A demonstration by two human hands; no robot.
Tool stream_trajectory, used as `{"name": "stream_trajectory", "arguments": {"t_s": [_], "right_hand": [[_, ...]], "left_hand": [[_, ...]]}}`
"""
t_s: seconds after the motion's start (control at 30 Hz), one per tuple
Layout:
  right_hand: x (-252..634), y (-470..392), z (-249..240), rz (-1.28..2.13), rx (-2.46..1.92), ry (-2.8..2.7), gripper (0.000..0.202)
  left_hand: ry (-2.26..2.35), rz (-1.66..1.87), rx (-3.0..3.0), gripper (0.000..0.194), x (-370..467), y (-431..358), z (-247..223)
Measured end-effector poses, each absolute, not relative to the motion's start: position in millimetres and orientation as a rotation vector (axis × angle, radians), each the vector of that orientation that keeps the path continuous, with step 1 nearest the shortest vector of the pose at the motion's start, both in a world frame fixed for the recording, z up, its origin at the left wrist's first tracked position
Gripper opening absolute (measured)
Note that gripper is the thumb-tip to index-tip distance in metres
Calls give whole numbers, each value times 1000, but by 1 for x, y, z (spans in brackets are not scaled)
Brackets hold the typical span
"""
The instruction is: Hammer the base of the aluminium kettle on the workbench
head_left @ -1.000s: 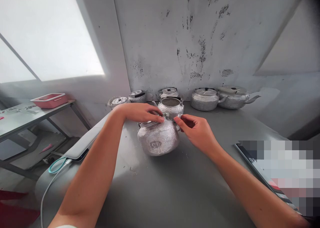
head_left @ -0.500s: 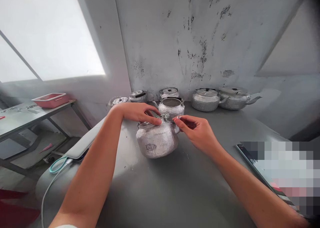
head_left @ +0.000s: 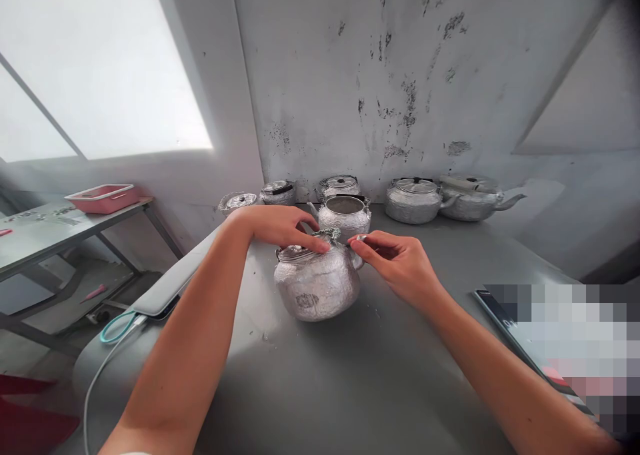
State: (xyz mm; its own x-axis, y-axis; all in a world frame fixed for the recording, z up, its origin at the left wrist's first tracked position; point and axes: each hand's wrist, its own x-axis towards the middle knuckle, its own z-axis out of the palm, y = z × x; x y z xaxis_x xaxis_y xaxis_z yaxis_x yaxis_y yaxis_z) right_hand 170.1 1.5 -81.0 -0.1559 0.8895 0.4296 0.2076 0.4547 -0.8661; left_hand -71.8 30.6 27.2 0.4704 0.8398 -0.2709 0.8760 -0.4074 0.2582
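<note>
A dented silver kettle [head_left: 317,285] stands on the grey table, its lid [head_left: 295,252] towards the left of its top. My left hand [head_left: 287,228] is closed on the kettle's upper rim, the thumb pressed on the near side and the fingers behind, partly hidden. Twisted wire [head_left: 330,234] lies at the top by these fingertips. Just right of the kettle, above its spout [head_left: 357,260], my right hand [head_left: 395,255] pinches a small whitish piece [head_left: 361,238], too small to identify.
Behind stand a lidless kettle [head_left: 345,216] and several lidded kettles, one at the right [head_left: 414,202]. A phone [head_left: 510,328] lies right, a silver device [head_left: 165,295] with a cable left. A pink basket [head_left: 103,200] sits on a side table.
The view has shifted slightly, and the kettle and both hands appear a little further right and lower. Both hands keep nearly the same pose.
</note>
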Motion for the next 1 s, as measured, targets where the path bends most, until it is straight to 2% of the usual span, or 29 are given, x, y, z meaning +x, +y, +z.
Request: {"name": "stream_trajectory", "arguments": {"t_s": [0.27, 0.67, 1.0], "right_hand": [[171, 2, -81, 803, -979, -1647, 29], [171, 0, -78, 803, -986, -1683, 32], [169, -4, -74, 721, -961, -1840, 34]], "left_hand": [[1429, -107, 2305, 70, -70, 32, 27], [1316, -145, 2252, 80, -77, 35, 28], [1186, -79, 1996, 70, -76, 38, 24]]}}
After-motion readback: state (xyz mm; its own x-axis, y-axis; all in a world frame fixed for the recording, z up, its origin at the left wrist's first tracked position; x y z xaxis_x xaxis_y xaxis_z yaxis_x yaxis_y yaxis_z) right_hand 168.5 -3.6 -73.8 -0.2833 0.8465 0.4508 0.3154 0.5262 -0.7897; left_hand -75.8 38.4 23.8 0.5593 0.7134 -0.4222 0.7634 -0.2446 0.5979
